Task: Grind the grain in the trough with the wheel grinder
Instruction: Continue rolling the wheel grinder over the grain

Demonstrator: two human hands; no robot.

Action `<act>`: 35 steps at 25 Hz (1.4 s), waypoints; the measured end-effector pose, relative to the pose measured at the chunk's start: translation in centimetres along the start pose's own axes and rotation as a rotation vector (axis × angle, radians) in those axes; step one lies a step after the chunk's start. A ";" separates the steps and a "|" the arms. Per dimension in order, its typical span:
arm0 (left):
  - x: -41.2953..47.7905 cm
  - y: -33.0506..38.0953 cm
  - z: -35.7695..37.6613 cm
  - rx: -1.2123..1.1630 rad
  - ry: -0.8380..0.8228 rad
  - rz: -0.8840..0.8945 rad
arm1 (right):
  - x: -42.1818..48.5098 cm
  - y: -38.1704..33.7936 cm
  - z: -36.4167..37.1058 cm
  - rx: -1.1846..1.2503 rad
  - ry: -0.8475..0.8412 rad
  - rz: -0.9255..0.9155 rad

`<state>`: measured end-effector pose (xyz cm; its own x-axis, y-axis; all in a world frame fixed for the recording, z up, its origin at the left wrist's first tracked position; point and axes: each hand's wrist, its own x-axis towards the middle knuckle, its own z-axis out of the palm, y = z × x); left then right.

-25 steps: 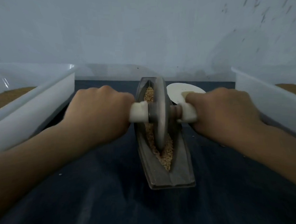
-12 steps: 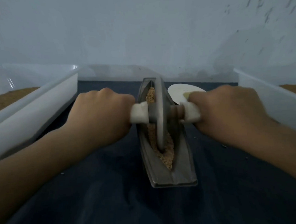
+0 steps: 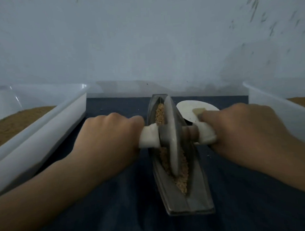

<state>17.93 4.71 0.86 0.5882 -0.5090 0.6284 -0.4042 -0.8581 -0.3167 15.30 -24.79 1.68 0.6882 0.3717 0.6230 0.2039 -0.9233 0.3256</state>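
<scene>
A grey boat-shaped metal trough (image 3: 196,200) lies lengthwise on the dark blue cloth, filled with tan grain (image 3: 182,181). The metal wheel grinder (image 3: 172,140) stands on edge in the trough's groove, over its middle. My left hand (image 3: 107,142) grips the white-wrapped left handle (image 3: 149,138). My right hand (image 3: 244,134) grips the white-wrapped right handle (image 3: 207,134). Grain shows in front of and behind the wheel.
A translucent white tub (image 3: 50,122) holding brown grain stands at the left. Another white tub (image 3: 275,102) stands at the right. A small white plate (image 3: 187,109) with a pale lump lies behind my right hand. A pale wall rises close behind.
The wheel and both hands sit slightly nearer to me along the trough than a second ago. Both grips are unchanged.
</scene>
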 end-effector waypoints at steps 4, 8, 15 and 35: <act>4.7 0.7 2.0 0.133 -0.154 -0.164 | 4.9 -0.8 2.7 -0.029 -0.182 0.185; 9.4 0.0 3.0 0.045 -0.354 -0.264 | 8.9 -0.8 4.4 0.048 -0.356 0.271; 1.9 0.0 1.8 0.012 0.023 -0.054 | 2.3 0.1 2.9 -0.068 0.030 0.023; 9.2 0.0 2.7 0.080 -0.383 -0.188 | 8.1 -0.7 4.4 0.086 -0.330 0.172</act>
<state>25.20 -0.15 4.68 0.8700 -0.3186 0.3762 -0.2184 -0.9333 -0.2852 23.75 -21.60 3.39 0.9017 0.1720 0.3967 0.1136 -0.9795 0.1665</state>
